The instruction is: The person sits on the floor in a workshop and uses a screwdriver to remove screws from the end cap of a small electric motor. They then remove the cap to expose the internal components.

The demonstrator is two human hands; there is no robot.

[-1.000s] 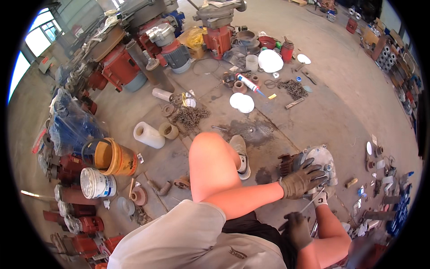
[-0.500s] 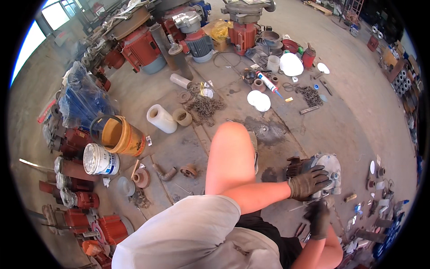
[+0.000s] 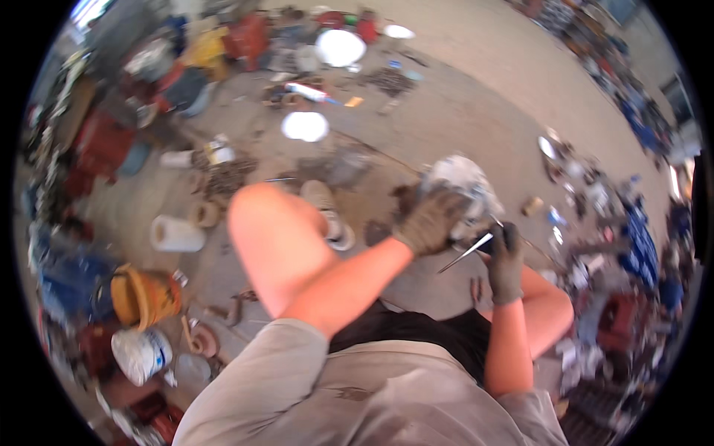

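My left hand (image 3: 437,221), in a dark work glove, lies with its fingers spread over a grey metal housing (image 3: 465,175) on the floor. Toothed brown metal shows at the housing's left side, partly blurred. Just nearer and to the right, my gloved right hand (image 3: 507,262) is closed around the end of a thin shiny metal rod (image 3: 467,251). The rod points down and left, away from the fingers. A pair of pliers (image 3: 476,290) lies on the floor beside my right wrist.
A yellow bucket (image 3: 152,297) and a white pail (image 3: 140,355) stand at the left. Farther off are a sealant tube (image 3: 306,91), white discs (image 3: 305,126) and a chain (image 3: 390,80). Loose parts and a blue patterned object (image 3: 636,245) crowd the right. My bent knee (image 3: 256,204) stands left of the housing.
The view has swung right and is blurred, so the housing and both hands appear farther left and higher. My left hand stays on the housing. The rod shows more brightly beside my right hand.
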